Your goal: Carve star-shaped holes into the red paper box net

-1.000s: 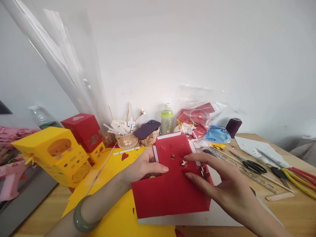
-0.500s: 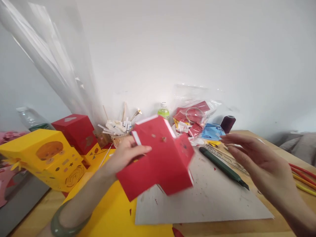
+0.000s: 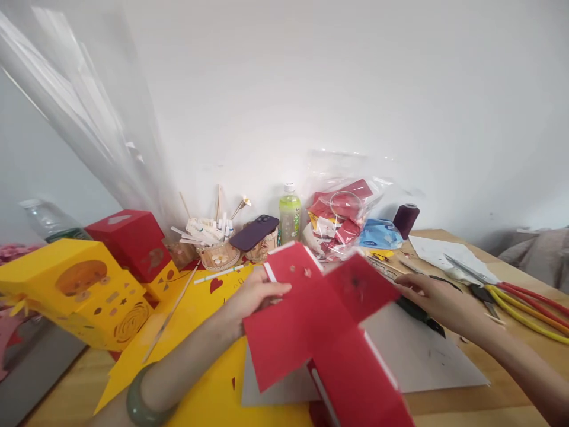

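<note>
Basically a handling step, as I read it: over the wooden tabletop, the yellow sheet and the grey board, the red card is held up, flaps out. Left hand pinches its left part, thumb on the face, fingers mostly behind. Right hand is by the right flap's corner, just over a dark green tool; can't tell which it touches, or whether its fingertips are closed on anything. Next move, I'd judge, calls for a firm left pinch and no creasing. Containers: yellow box and red box, insides not readable; clear bag with red and yellow scraps; near basket with pens and sticks; second basket (contents hidden, phone on top); capped bottle beside it. Smallest: cut-outs in the card.
</note>
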The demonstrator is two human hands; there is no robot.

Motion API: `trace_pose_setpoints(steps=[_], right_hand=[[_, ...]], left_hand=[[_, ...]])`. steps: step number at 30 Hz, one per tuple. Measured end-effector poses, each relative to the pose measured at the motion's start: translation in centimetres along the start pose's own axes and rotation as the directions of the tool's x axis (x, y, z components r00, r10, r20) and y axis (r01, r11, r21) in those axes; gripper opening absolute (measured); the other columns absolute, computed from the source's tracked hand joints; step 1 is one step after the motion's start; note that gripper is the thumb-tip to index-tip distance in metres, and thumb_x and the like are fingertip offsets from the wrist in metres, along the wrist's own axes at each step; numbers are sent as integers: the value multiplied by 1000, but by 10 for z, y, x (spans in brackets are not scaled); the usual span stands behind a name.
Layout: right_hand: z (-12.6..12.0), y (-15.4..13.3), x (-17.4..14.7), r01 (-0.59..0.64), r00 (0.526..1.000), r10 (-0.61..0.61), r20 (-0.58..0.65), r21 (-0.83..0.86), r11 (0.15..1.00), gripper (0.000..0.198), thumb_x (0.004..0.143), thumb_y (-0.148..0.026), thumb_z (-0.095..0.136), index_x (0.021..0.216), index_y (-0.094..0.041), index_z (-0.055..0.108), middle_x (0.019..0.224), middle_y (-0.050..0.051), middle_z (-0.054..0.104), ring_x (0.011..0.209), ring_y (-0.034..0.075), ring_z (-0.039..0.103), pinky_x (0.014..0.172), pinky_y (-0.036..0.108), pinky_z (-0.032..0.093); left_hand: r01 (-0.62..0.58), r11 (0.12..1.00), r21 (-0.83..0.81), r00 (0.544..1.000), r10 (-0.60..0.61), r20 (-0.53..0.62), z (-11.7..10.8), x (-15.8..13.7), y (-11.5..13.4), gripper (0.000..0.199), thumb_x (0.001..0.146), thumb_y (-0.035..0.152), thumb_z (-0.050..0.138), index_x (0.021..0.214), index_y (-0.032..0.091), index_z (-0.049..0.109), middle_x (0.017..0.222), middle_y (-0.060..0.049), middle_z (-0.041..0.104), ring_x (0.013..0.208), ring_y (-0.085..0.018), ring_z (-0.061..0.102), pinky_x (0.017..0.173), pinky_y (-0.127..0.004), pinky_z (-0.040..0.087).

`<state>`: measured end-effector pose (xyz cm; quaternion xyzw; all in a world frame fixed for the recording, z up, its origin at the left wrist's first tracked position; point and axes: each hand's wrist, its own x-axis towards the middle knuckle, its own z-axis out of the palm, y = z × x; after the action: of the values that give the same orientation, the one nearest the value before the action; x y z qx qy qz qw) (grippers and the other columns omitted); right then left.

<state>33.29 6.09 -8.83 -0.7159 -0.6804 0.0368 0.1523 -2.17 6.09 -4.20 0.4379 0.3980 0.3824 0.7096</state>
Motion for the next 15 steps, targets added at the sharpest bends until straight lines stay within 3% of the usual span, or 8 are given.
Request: trace_pose_setpoints(steps=[3, 6, 9, 15], right_hand=[[2, -5, 0, -5, 995, 5, 101, -2, 1000, 43, 79, -58, 44, 95, -25, 67, 87, 6, 73, 78, 27, 68, 62, 34, 49], [4, -10, 0, -30, 993, 34, 117, -36, 999, 49, 75, -59, 48, 103, -21, 64, 99, 12, 71, 88, 34, 65, 65, 39, 46], [7, -14, 2, -31, 994, 36, 101, -45, 999, 45, 74, -54, 48, 97, -19, 65, 103, 17, 69, 92, 39, 62, 63, 41, 43], [1, -24, 4, -18, 1000, 18, 0, 143, 990, 31, 68, -53, 53, 68, -24, 65, 60, 3, 67, 58, 25, 64, 50, 33, 42]], left_hand=[[61, 997, 44, 998, -62, 19, -2, 18, -27, 36, 51, 21, 79, 83, 11, 66, 79, -6, 72, 68, -19, 67, 61, -24, 48], [80, 995, 63, 996, -82, 21, -9, 28, -39, 37, 50, 23, 80, 84, 13, 68, 85, -6, 72, 73, -19, 67, 67, -25, 49], [98, 991, 89, 995, -100, 17, -18, 34, -42, 39, 48, 24, 81, 82, 12, 68, 83, -6, 72, 72, -19, 67, 67, -26, 48], [130, 977, 167, 991, -134, 15, -30, 44, -48, 48, 44, 26, 81, 87, 12, 66, 90, -10, 70, 77, -23, 67, 71, -30, 51]])
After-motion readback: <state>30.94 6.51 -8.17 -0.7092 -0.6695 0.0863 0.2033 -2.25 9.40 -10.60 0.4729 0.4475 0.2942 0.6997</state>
